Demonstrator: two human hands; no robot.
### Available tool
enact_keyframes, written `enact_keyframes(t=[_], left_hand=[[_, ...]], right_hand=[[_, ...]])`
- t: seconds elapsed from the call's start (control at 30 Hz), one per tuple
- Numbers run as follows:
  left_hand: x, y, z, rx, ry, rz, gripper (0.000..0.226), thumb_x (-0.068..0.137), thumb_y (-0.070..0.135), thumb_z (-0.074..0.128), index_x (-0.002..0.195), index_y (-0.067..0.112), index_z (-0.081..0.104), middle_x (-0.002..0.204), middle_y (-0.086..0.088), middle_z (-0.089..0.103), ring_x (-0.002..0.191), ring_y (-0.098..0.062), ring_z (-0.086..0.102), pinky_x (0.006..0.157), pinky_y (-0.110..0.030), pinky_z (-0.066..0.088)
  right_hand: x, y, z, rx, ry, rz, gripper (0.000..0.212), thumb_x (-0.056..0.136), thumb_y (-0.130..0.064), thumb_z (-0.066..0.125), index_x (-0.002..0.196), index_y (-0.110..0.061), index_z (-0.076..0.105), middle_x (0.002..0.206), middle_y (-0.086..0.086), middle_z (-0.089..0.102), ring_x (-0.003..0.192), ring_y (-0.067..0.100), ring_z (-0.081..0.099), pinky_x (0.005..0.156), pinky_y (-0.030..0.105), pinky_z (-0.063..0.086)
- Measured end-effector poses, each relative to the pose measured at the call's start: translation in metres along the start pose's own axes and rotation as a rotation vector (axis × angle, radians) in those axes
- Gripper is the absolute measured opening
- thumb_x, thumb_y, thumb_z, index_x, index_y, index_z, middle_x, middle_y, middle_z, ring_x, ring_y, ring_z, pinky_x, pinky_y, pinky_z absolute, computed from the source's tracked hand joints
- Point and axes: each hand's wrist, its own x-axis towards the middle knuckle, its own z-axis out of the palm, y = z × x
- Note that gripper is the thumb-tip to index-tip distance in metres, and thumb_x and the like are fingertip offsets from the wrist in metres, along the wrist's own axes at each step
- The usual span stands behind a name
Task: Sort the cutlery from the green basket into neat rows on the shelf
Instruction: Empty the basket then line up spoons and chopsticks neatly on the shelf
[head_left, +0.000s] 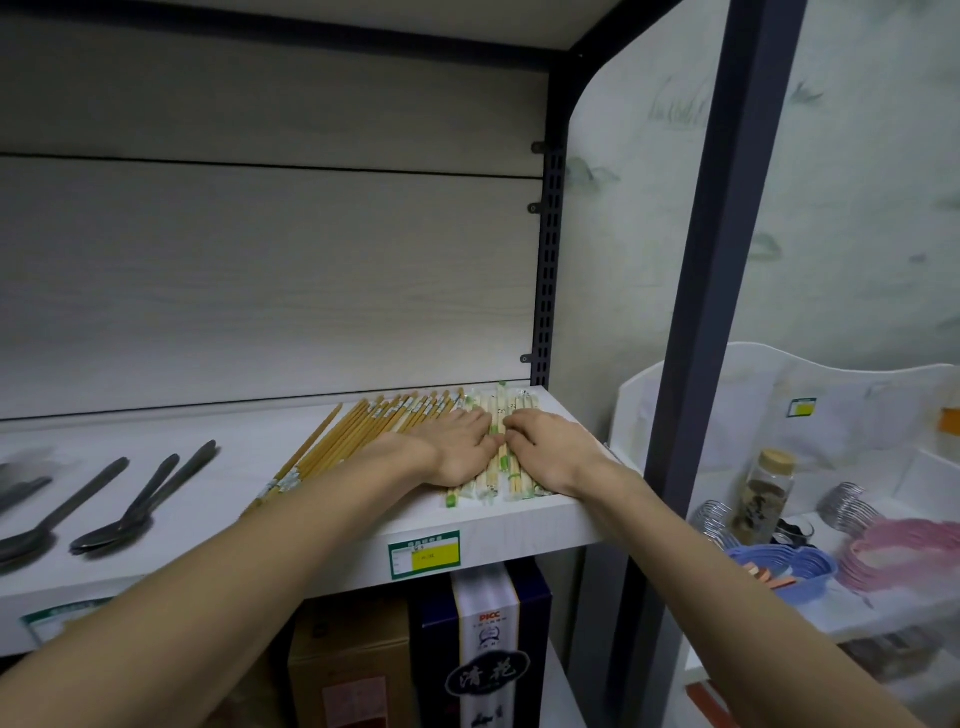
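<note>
I see both hands resting on the wrapped chopsticks (491, 462) at the shelf's (332, 561) right end, the left hand (460, 447) and right hand (550, 449) with fingers curled onto the packets, fingertips nearly meeting. Bare wooden chopsticks (358, 431) lie just left, dark spoons (130, 506) farther left. Below, a box (488, 649) reads "PICC"; the price label (424, 554) is illegible.

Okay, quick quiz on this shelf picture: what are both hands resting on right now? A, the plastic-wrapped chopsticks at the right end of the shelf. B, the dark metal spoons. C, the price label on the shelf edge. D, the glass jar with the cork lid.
A: the left hand and right hand both lie on the plastic-wrapped chopsticks, while the spoons lie untouched further left.
</note>
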Motion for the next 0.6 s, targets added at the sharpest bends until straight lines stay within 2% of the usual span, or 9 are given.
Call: enact_keyframes(t=[0.13,0.27,0.43,0.5,0.53,0.6], left_hand=[[0.0020,0.0016,0.0021,-0.012,-0.009,-0.003,0.065,0.108,0.048,0.009,0.163,0.014,0.004,0.171,-0.004,0.000,0.157,-0.016,-0.002,0.126,-0.036,0.002],[0.0033,-0.0010,0.0081,-0.075,0.031,0.011,0.062,0.108,0.045,0.012,0.163,0.016,0.003,0.171,-0.002,0.000,0.157,-0.015,0.001,0.126,-0.033,0.004],[0.0059,-0.0031,0.0100,-0.063,0.021,0.028,0.061,0.108,0.047,0.013,0.163,0.022,0.004,0.171,0.001,-0.001,0.157,-0.014,-0.002,0.126,-0.034,0.002],[0.0038,-0.0015,0.0097,-0.082,0.062,0.042,0.061,0.108,0.047,0.018,0.162,0.020,0.014,0.170,-0.001,0.011,0.156,-0.018,0.009,0.126,-0.036,0.009],[0.0020,-0.0012,0.0096,-0.102,0.100,0.051,0.059,0.107,0.045,0.023,0.160,0.019,0.024,0.167,-0.004,0.022,0.153,-0.020,0.020,0.124,-0.038,0.018],[-0.0015,-0.0018,0.0097,-0.141,0.177,0.062,0.050,0.105,0.043,0.032,0.147,0.018,0.043,0.151,-0.006,0.046,0.135,-0.023,0.044,0.112,-0.040,0.036]], right_hand=[[-0.0016,-0.0004,-0.0005,0.042,0.027,0.026,0.032,0.102,-0.028,0.041,0.119,-0.015,0.065,0.125,0.007,0.067,0.111,0.030,0.061,0.092,0.037,0.048],[-0.0035,-0.0003,-0.0018,0.068,0.039,0.030,0.037,0.101,-0.028,0.042,0.130,-0.017,0.062,0.132,0.007,0.064,0.117,0.030,0.060,0.095,0.035,0.048],[-0.0031,-0.0015,-0.0031,0.049,0.022,0.013,0.036,0.099,-0.024,0.042,0.124,-0.014,0.066,0.129,0.006,0.064,0.115,0.030,0.059,0.097,0.040,0.048],[-0.0034,-0.0016,-0.0038,0.042,0.032,0.012,0.035,0.098,-0.024,0.044,0.121,-0.015,0.069,0.126,0.005,0.066,0.114,0.029,0.060,0.096,0.039,0.049],[-0.0041,-0.0018,-0.0045,0.044,0.045,0.015,0.035,0.098,-0.024,0.045,0.120,-0.016,0.071,0.125,0.005,0.068,0.113,0.029,0.061,0.095,0.038,0.050],[-0.0058,-0.0028,-0.0066,0.049,0.070,0.025,0.034,0.097,-0.026,0.048,0.119,-0.019,0.072,0.121,0.003,0.071,0.110,0.028,0.063,0.091,0.035,0.051]])
